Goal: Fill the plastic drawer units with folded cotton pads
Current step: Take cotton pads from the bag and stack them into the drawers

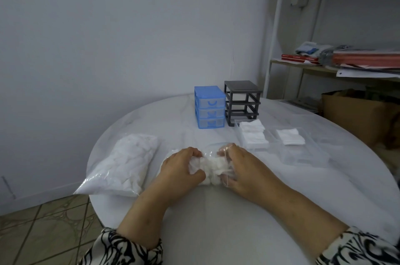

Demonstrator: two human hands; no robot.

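At the counter's [216,232] left edge lay a full plastic bag of cotton pads [125,167], partly overhanging the rim, untouched. Near the front middle, the left hand [184,167] and the right hand [240,169] met over a smaller clear bag [213,168]; the left grip had its fingers curled round a clump of white pads at the bag's mouth, and the right grip, fingers bent, pinched the film and the pads inside it. Toward the far edge stood the blue drawer unit [209,107], its three drawers pushed in; whether they held pads could not be told. Just beside it on the right stood the grey frame [242,102], all its drawers out. In front of that frame sat a clear drawer [252,134] piled with folded pads, and further right a second clear drawer [300,145] with only a few. By this showing the work was perhaps partway: one drawer filled, one begun, and none yet returned to the grey frame.
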